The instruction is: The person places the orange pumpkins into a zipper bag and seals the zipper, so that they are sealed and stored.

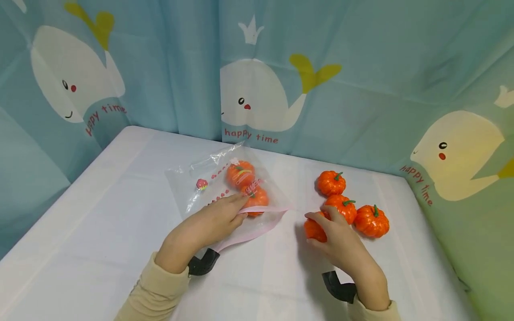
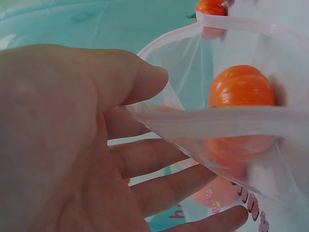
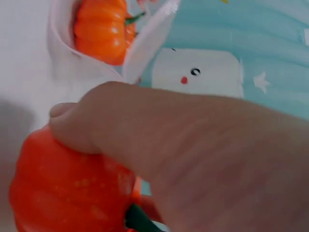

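Observation:
A clear plastic bag [image 1: 192,196] with a pink rim lies on its side at the middle left, its mouth facing me and to the right. Two small orange toy pumpkins [image 1: 241,173] show through it. My left hand [image 1: 210,221] pinches the bag's upper rim between thumb and forefinger, and the left wrist view has its other fingers [image 2: 169,188] spread outside the film. To the right of the bag mouth, my right hand [image 1: 339,240] grips another toy pumpkin [image 3: 67,188], thumb on one side. Its far side is hidden behind the hand.
Three more toy pumpkins stand in a cluster beyond and beside my right hand, among them the back one [image 1: 331,183] and the right one [image 1: 372,221]. The white table [image 1: 100,223] ends at a blue curtain [image 1: 192,67] printed with whales.

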The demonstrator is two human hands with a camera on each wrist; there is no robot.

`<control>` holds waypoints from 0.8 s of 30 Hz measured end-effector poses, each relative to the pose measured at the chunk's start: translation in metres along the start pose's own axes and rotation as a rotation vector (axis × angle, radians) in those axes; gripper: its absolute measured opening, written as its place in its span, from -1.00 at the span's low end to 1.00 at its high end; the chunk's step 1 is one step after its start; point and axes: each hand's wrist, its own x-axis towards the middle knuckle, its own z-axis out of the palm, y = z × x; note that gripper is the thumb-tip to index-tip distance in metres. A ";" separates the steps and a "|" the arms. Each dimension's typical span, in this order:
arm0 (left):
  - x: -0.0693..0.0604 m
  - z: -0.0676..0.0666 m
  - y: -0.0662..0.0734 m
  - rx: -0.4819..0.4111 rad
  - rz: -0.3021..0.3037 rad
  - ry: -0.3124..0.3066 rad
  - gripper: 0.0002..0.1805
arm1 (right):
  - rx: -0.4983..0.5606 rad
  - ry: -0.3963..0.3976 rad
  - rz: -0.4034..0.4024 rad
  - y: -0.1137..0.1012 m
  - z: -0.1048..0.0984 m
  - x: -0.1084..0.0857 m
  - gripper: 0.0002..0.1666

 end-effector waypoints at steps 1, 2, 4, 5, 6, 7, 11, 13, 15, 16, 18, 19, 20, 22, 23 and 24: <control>0.000 0.000 0.000 -0.003 -0.006 -0.005 -0.52 | 0.003 0.000 -0.005 -0.002 0.003 0.001 -0.40; 0.000 0.001 0.000 -0.007 -0.008 -0.009 -0.51 | 0.005 0.003 -0.013 -0.003 0.006 0.002 -0.38; -0.001 0.001 0.000 -0.006 -0.014 -0.016 -0.51 | 0.015 0.009 -0.028 -0.005 0.012 0.004 -0.33; -0.001 0.001 0.000 -0.002 -0.015 -0.015 -0.51 | 0.020 0.015 -0.039 -0.007 0.015 0.005 -0.31; 0.000 0.001 0.000 0.004 -0.016 -0.012 -0.50 | 0.027 0.020 -0.048 -0.008 0.017 0.007 -0.28; 0.000 0.001 0.001 0.008 -0.019 -0.009 -0.49 | 0.032 0.024 -0.056 -0.009 0.019 0.008 -0.26; 0.000 -0.001 0.002 0.013 -0.023 -0.006 -0.49 | 0.038 0.032 -0.084 -0.013 0.022 0.011 -0.23; 0.000 -0.002 0.002 0.005 -0.022 -0.008 -0.50 | 0.030 0.024 -0.075 -0.014 0.022 0.010 -0.24; -0.001 -0.002 0.002 -0.006 -0.014 -0.011 -0.51 | 0.024 0.019 -0.059 -0.015 0.022 0.009 -0.25; -0.001 -0.001 0.001 -0.005 -0.016 -0.014 -0.50 | 0.018 0.016 -0.052 -0.016 0.022 0.008 -0.25; -0.001 -0.001 0.001 0.005 -0.010 -0.010 -0.50 | 0.009 0.009 -0.041 -0.016 0.021 0.007 -0.27; -0.001 -0.001 0.002 0.008 -0.011 -0.010 -0.49 | 0.004 0.005 -0.036 -0.017 0.020 0.007 -0.28; -0.001 -0.001 0.002 0.015 -0.007 -0.005 -0.48 | -0.002 0.001 -0.035 -0.018 0.019 0.007 -0.29; 0.000 -0.001 0.002 0.023 -0.005 0.002 -0.48 | -0.013 -0.013 -0.031 -0.019 0.017 0.007 -0.31; 0.000 -0.001 0.002 0.022 -0.003 0.006 -0.48 | -0.018 -0.021 -0.029 -0.020 0.016 0.006 -0.32; 0.000 -0.001 0.002 0.024 -0.003 0.008 -0.49 | -0.022 -0.030 -0.028 -0.021 0.016 0.006 -0.33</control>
